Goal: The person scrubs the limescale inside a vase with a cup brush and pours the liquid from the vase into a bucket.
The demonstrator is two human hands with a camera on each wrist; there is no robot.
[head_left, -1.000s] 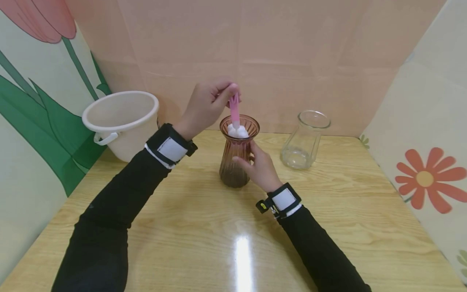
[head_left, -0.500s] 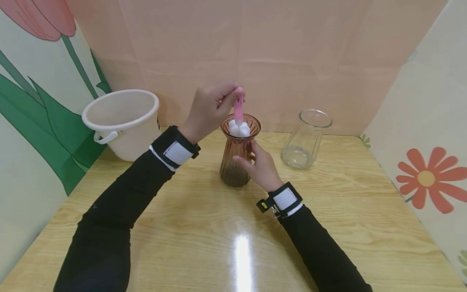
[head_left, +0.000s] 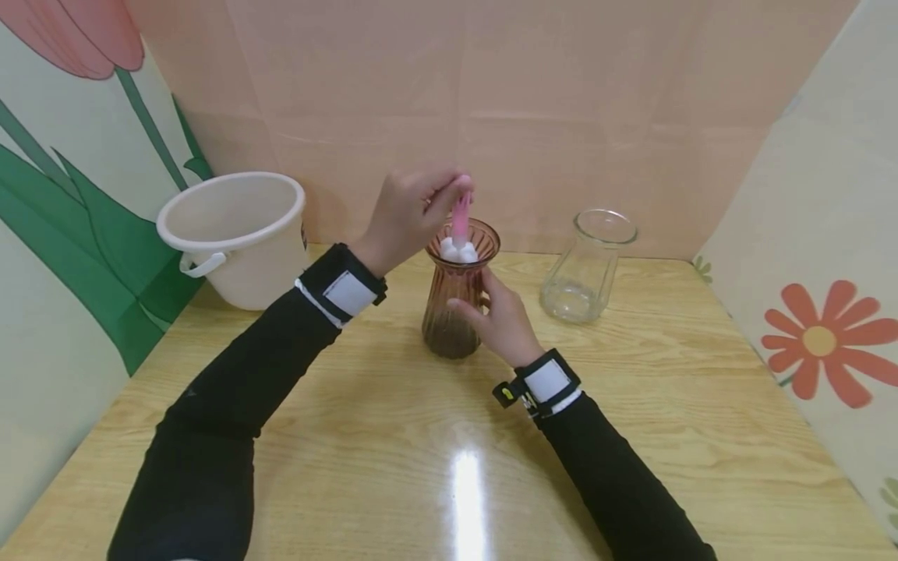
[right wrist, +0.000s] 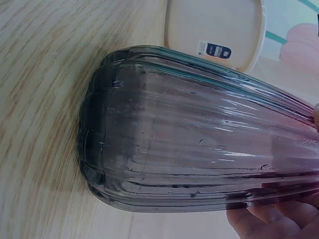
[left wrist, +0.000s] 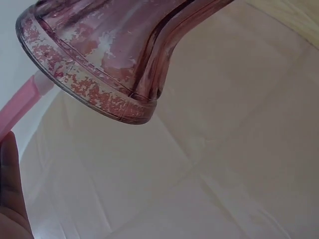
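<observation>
To the left of the brown ribbed vase (head_left: 456, 300), at the back of the bench (head_left: 393, 436), the white bucket (head_left: 235, 234) is standing upright and well apart from my work. My left hand (head_left: 410, 214) is hovering just above the vase's mouth, its fingers pinched together on the top of the pink brush handle (head_left: 461, 214), which is pointing down into the opening. In the left wrist view the pink handle (left wrist: 22, 107) is running past the flared, speckled rim of the vase (left wrist: 99, 64). The white sponge head (head_left: 457, 251) is sitting right at the rim, bunched in the mouth, and how far it reaches inside I cannot tell. My right hand (head_left: 500, 323) is wrapping the vase from its right side, fingers curled around the ribbed waist, keeping it upright on the bench; the right wrist view is showing only the ribbed glass (right wrist: 199, 139) and my fingertips (right wrist: 271, 219) against it. Further right of the vase, the clear glass jar (head_left: 588, 269) is standing by itself, near but not touching.

I judge I am scrubbing the vase's inside with the sponge head at the narrow mouth. The next move is calling for a straight downward push along the vase's axis, with my right hand gripping firmly so the vase is not tipping or sliding.
</observation>
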